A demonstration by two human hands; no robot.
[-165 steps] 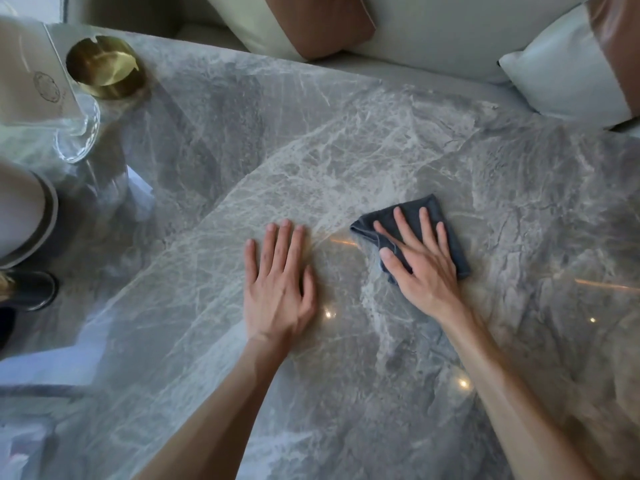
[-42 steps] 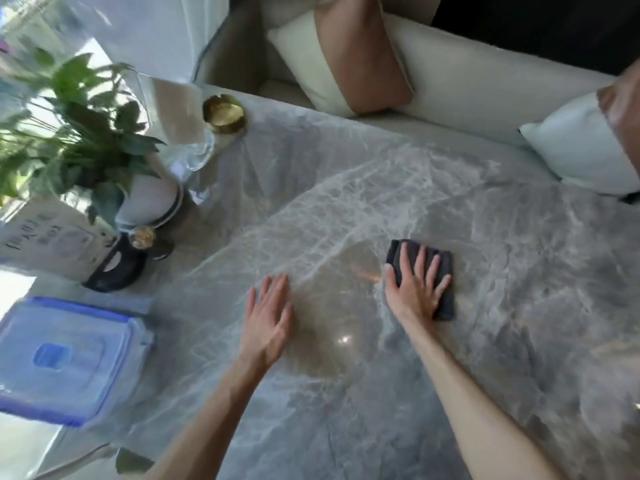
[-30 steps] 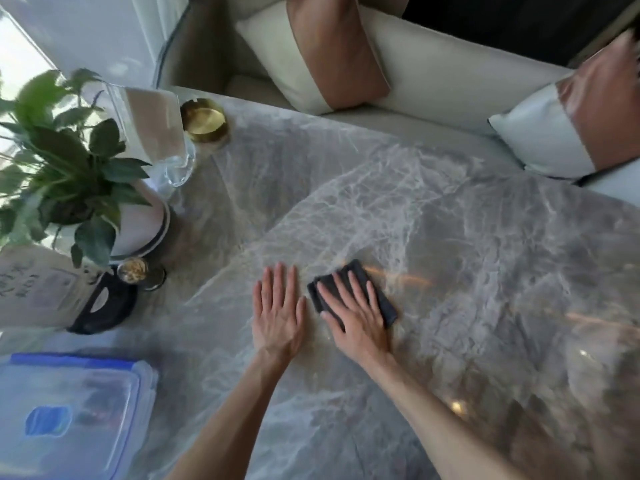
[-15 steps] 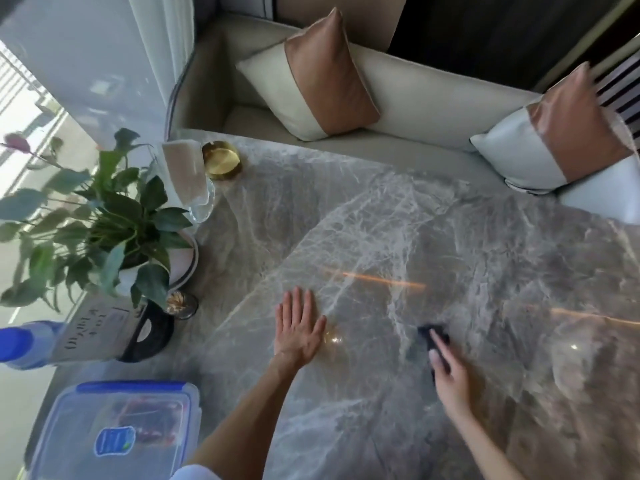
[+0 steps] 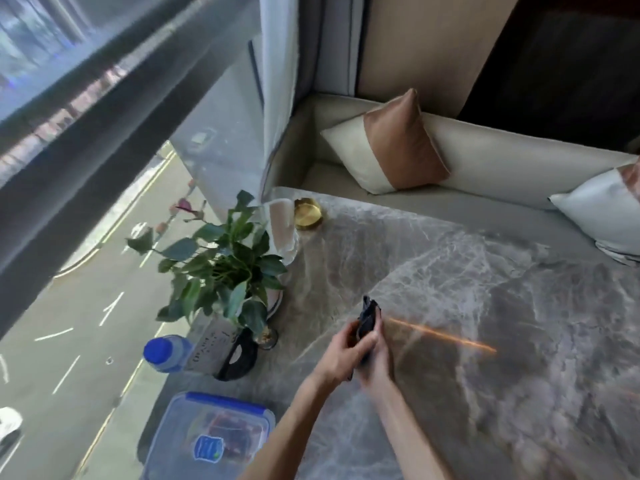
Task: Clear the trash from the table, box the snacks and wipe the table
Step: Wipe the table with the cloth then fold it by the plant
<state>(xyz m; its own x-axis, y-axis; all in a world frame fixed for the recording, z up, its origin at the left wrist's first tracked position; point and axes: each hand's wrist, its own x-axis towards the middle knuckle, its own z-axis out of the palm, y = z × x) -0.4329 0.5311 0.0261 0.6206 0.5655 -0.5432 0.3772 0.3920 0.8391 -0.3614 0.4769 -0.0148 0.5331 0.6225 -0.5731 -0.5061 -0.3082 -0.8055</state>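
Both hands hold the dark grey cloth (image 5: 367,317) up off the grey marble table (image 5: 485,306). My left hand (image 5: 341,355) and my right hand (image 5: 375,365) are pressed together around its lower part, and the cloth sticks up bunched between them. A clear snack box with a blue-rimmed lid (image 5: 211,441) sits closed at the table's near left corner, with packets showing dimly through the lid.
Along the left edge by the window stand a potted plant (image 5: 221,268), a blue-capped bottle (image 5: 166,353), a card in a black stand (image 5: 225,351), a clear sign holder (image 5: 282,226) and a gold dish (image 5: 307,209). A cushioned bench (image 5: 398,147) runs behind the table.
My right hand has lifted the cloth off the table and brought it left. My left hand has left the tabletop and joined it on the cloth. The view has swung up and left.
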